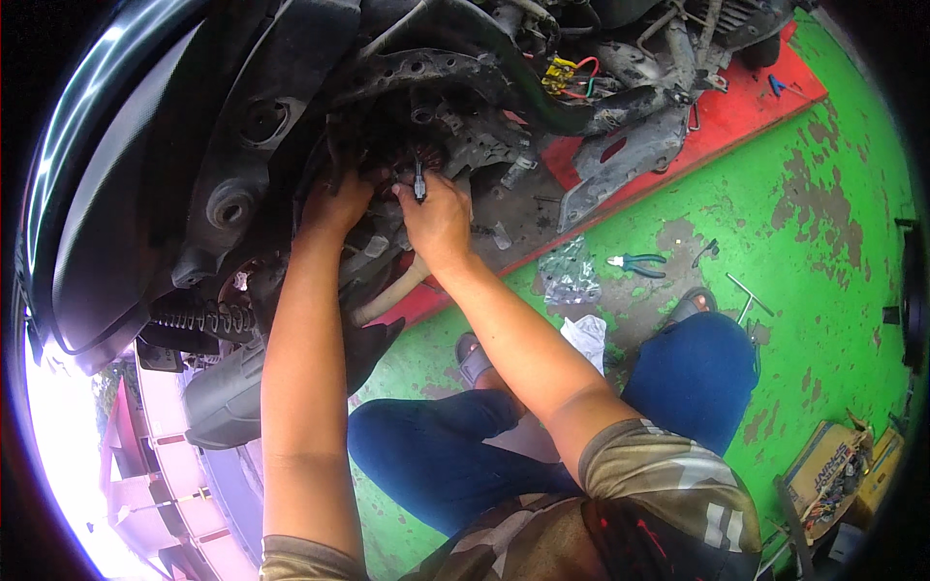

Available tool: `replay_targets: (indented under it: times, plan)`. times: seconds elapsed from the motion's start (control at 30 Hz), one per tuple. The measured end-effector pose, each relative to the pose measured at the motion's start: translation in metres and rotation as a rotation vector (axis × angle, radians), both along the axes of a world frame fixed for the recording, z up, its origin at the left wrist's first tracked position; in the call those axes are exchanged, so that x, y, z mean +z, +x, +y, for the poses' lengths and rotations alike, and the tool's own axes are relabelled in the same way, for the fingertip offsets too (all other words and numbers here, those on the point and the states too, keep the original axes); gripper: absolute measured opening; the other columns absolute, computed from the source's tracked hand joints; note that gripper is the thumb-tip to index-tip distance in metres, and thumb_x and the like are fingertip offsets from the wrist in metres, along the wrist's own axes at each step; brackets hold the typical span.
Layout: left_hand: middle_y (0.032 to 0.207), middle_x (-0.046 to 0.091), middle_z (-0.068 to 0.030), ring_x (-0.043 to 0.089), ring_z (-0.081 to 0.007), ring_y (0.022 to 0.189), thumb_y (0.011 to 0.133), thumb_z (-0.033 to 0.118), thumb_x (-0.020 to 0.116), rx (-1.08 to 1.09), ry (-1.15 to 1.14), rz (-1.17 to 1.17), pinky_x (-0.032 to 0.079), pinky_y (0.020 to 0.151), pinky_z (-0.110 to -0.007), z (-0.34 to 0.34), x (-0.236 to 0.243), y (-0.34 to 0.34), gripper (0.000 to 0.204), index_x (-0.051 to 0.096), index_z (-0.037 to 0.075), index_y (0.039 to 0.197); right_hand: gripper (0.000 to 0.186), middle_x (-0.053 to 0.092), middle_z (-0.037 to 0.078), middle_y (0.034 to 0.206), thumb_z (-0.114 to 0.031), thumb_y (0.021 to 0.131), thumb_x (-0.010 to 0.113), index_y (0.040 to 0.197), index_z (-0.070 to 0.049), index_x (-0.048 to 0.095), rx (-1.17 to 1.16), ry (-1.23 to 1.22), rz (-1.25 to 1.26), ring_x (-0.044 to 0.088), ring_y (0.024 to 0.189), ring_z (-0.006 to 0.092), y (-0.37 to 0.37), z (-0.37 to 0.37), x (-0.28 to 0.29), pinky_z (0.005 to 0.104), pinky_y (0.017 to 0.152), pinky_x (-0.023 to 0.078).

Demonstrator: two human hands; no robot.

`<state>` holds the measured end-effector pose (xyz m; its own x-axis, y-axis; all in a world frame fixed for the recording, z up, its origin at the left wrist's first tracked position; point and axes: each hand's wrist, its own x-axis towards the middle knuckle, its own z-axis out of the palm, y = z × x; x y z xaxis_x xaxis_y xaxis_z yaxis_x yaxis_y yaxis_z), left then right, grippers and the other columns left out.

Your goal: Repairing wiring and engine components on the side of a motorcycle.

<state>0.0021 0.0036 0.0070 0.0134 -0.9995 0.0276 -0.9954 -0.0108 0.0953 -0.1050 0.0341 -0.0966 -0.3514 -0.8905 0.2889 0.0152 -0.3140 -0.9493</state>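
A partly stripped scooter [281,68] fills the upper left, its dark frame and engine parts exposed. Both my arms reach into it. My right hand [438,221] is closed around a short, dark cylindrical piece with a metallic sheen [419,184], held upright between thumb and fingers; its exact kind cannot be made out. Just left of it, my left hand [339,201] reaches in among the engine parts. The fingers of that hand are lost in shadow, so what they touch is hidden. A pale, thick tube [392,293] runs below my right wrist.
The scooter stands over a red platform [765,107]. On the worn green floor lie pliers [639,264], a clear plastic bag [570,273], a white cloth [585,339] and a T-handle wrench [748,298]. A cardboard box of parts [823,470] sits lower right. The exhaust muffler [228,397] juts out beside my left forearm.
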Motion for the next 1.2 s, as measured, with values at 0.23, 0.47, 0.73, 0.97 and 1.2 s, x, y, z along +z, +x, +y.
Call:
replay_targets:
  times: [0.23, 0.47, 0.73, 0.97, 1.2]
  plan:
    - [0.148, 0.029, -0.0215, 0.036, -0.0398, 0.131, 0.082, 0.043, 0.064, 0.038, -0.048, -0.013, 0.034, 0.106, -0.046, 0.003, 0.001, -0.005, 0.077, 0.030, 0.018, 0.145, 0.023, 0.065, 0.022, 0.077, -0.018, 0.075, 0.073, 0.086, 0.000, 0.063, 0.009, 0.113, -0.042, 0.063, 0.073, 0.0413, 0.000, 0.002, 0.015, 0.0465, 0.064, 0.048]
    - [0.149, 0.025, -0.0219, 0.036, -0.0400, 0.131, 0.084, 0.043, 0.061, 0.027, -0.039, -0.045, 0.035, 0.105, -0.046, -0.004, -0.001, -0.001, 0.071, 0.033, 0.015, 0.144, 0.024, 0.065, 0.021, 0.077, -0.020, 0.074, 0.074, 0.086, -0.001, 0.063, -0.066, 0.065, -0.057, 0.062, 0.073, 0.0413, 0.014, -0.006, 0.000, 0.0466, 0.064, 0.048]
    - [0.145, 0.032, -0.0217, 0.039, -0.0410, 0.127, 0.084, 0.041, 0.061, -0.026, -0.064, -0.161, 0.037, 0.103, -0.046, 0.002, -0.001, -0.006, 0.074, 0.027, 0.015, 0.145, 0.018, 0.060, 0.018, 0.091, -0.012, 0.075, 0.067, 0.088, -0.001, 0.063, -0.116, -0.097, 0.096, 0.059, 0.084, 0.0386, 0.015, -0.011, -0.012, 0.0472, 0.071, 0.050]
    - [0.146, 0.033, -0.0196, 0.038, -0.0418, 0.129, 0.084, 0.049, 0.058, -0.130, -0.107, -0.136, 0.035, 0.104, -0.047, -0.015, -0.012, 0.027, 0.067, 0.038, 0.020, 0.142, 0.018, 0.059, 0.017, 0.094, -0.011, 0.076, 0.066, 0.092, -0.003, 0.063, -0.091, -0.179, 0.117, 0.060, 0.080, 0.0384, 0.014, -0.014, -0.014, 0.0474, 0.070, 0.050]
    - [0.145, 0.035, -0.0210, 0.039, -0.0422, 0.128, 0.084, 0.050, 0.057, 0.048, -0.038, -0.138, 0.035, 0.104, -0.047, -0.002, -0.003, -0.005, 0.074, 0.033, 0.013, 0.144, 0.017, 0.061, 0.015, 0.091, -0.014, 0.076, 0.070, 0.090, -0.005, 0.066, -0.081, -0.208, 0.232, 0.062, 0.080, 0.0377, 0.003, -0.017, -0.023, 0.0444, 0.068, 0.051]
